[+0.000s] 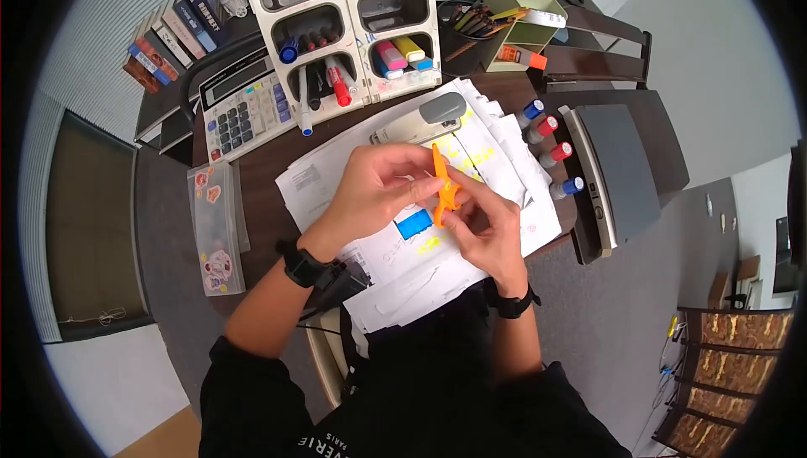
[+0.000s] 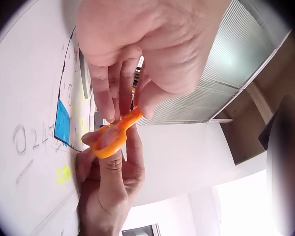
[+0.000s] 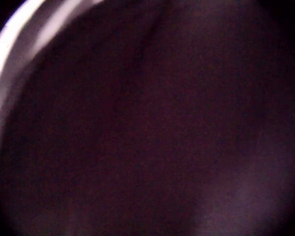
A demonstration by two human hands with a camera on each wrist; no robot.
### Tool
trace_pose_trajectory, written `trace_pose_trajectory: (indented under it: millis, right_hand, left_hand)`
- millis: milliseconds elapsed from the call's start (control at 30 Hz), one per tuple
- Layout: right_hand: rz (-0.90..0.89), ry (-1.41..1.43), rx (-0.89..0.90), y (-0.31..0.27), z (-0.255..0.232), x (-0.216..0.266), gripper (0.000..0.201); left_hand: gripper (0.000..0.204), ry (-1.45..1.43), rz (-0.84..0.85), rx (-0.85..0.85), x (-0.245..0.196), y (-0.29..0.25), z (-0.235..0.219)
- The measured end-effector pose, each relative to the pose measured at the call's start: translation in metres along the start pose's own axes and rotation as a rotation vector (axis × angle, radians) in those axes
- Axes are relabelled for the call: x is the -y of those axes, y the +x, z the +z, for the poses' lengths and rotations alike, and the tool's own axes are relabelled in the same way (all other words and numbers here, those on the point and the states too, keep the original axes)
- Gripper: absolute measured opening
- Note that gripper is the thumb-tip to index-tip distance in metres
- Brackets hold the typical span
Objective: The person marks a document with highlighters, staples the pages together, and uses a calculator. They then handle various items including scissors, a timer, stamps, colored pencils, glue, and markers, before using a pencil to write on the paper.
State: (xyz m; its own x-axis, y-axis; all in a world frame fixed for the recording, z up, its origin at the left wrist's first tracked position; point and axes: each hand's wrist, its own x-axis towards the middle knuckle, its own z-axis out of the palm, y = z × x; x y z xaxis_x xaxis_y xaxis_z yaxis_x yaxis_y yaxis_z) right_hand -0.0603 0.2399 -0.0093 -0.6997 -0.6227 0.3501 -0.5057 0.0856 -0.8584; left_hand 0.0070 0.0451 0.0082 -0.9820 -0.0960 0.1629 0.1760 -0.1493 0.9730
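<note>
A small pair of orange scissors (image 1: 446,193) is held between both hands over the papers. My left hand (image 1: 374,193) pinches its upper end between thumb and fingers. On the other side, my right hand (image 1: 487,235) grips the lower, handle end; the left wrist view shows an orange loop (image 2: 110,142) around or against the right thumb. Beneath the hands lies a white sheet (image 1: 378,248) with a blue rectangle (image 1: 414,224), yellow marks and pencil writing. The right wrist view is almost wholly dark and hides that hand's work.
Behind the papers stands a white organizer (image 1: 361,105) with markers and highlighters. A grey-topped stapler-like object (image 1: 441,109) lies on the sheets. Calculator (image 1: 244,113) and clear case (image 1: 217,231) sit left; several small bottles (image 1: 555,155) and a dark grey machine (image 1: 618,172) stand right.
</note>
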Motion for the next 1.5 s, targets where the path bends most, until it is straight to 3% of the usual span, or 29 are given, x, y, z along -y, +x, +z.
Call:
trace_pose_trajectory:
  millis: [233,300,433,500,567,1500]
  right_hand:
    - [-0.070,-0.055,-0.017,-0.0007,-0.0027,-0.0002,0.059]
    - [-0.108,-0.064,-0.028,0.0008,-0.0037,-0.0005,0.059]
    - [-0.114,-0.102,-0.024,-0.0009,-0.0039,-0.0020,0.056]
    - [-0.120,-0.102,-0.025,-0.0005,-0.0048,-0.0017,0.054]
    - [-0.232,-0.138,-0.002,0.0000,-0.0055,-0.0018,0.052]
    - [-0.146,-0.092,0.035,-0.0003,-0.0058,-0.0011,0.053]
  left_hand:
    - [0.024,-0.042,-0.046,-0.018,-0.0023,-0.0005,-0.0008]
    - [0.023,-0.033,0.047,-0.030,0.0005,-0.0009,0.0002]
    - [0.020,-0.079,-0.003,-0.061,-0.0028,-0.0015,-0.0036]
    - [0.016,-0.058,0.056,-0.064,-0.0021,-0.0005,-0.0062]
    - [0.014,-0.018,0.077,-0.081,-0.0004,0.0002,-0.0064]
    - [0.010,0.005,0.194,-0.100,0.0008,-0.0006,-0.0061]
